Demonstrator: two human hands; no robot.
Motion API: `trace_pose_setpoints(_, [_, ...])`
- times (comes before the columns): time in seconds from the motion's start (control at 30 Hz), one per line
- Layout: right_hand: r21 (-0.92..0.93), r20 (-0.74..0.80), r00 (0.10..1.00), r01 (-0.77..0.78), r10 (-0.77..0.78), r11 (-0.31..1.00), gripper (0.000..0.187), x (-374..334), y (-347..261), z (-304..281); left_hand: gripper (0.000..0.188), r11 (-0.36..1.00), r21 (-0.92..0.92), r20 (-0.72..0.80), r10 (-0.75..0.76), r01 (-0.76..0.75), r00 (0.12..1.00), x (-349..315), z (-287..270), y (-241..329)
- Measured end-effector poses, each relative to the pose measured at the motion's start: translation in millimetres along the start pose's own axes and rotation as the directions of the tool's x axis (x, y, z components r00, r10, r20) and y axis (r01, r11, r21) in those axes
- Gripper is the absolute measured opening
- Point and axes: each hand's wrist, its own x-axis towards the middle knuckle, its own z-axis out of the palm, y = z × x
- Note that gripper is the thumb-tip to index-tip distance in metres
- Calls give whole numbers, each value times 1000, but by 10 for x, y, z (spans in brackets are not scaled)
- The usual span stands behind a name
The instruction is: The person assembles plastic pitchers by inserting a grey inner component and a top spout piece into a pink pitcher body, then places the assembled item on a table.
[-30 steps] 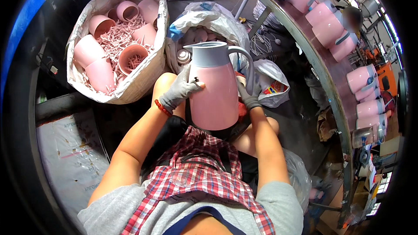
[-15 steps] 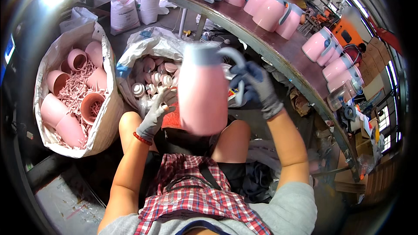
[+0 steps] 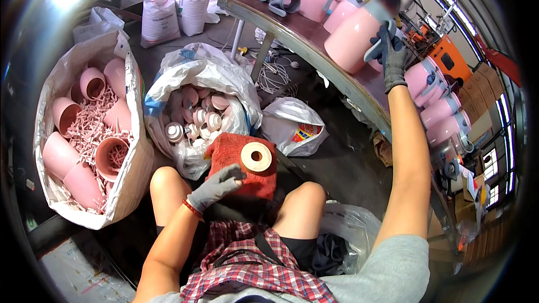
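At the table edge, on the right, my gloved right hand (image 3: pixel 394 59) is closed round the grey handle of a pink jug (image 3: pixel 352 39). The jug is tilted, its base toward me, among other pink jugs; I cannot tell whether it touches the tabletop. My left hand (image 3: pixel 218 186), in a grey glove, hovers near my knees with loosely bent fingers and nothing in it. Just beyond it, a cream disc with a round hole (image 3: pixel 256 157) lies on a red cloth (image 3: pixel 224 148), which covers a support between my knees.
A white sack (image 3: pixel 143 151) on the left holds pink shells and small pink pieces. Beside it, another sack (image 3: pixel 216 73) contains pink and white round parts. Grey collars with handles (image 3: pixel 285 3) lie on the long table (image 3: pixel 306 36). A white bag (image 3: pixel 292 118) sits below it.
My right hand has carried the pink jug from in front of me up and right to the table. My left hand has dropped lower, and the disc on the red cloth has come into view.
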Motion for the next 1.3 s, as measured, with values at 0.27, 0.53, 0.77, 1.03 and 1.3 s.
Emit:
trace_pose_setpoints(0.27, [-103,73,997,-22,29,994,35,437,305,270,53,978,-19,167,-199,205,966,81,-64,-61])
trace_pose_setpoints(0.53, [-5,-27,993,-116,116,993,46,1362,1191,210,59,946,-76,173,-299,315,938,223,-85,28])
trace_pose_setpoints(0.77, [-620,-16,990,100,-141,778,83,1343,2137,106,62,933,-52,227,-337,357,914,310,-77,69])
trace_pose_setpoints(1.03, [-854,359,933,343,-36,391,59,138,1286,-183,57,941,85,180,-338,328,924,280,-91,77])
trace_pose_setpoints(1.3, [-275,244,944,287,-223,918,35,-969,630,-144,37,882,206,247,-466,424,850,122,-15,-3])
